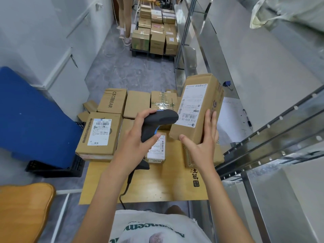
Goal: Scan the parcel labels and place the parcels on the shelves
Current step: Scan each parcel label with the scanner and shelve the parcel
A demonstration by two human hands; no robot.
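The right hand (201, 148) holds a tall cardboard parcel (198, 109) up at the right of the scene, above the heap of boxes; its fingers lie straight along the right edge of the labelled face and the thumb hooks round the near lower corner, so the box is clamped between them. The left hand (138, 137) is curled round the grip of a black scanner (157, 121), whose head points right at the white label (191, 106); the nose sits just beside the label's near left corner.

The parcel looks stiff and dry, plain card with square edges, and being held aloft one-handed it is probably light; the card should not slip, though the glossy label might; best taken by the long edges, clear of the barcode. The metal shelves (263, 137) stand at the right, near the parcel; more parcels (100, 134) lie on the flattened card (157, 183) below, left of the hands.
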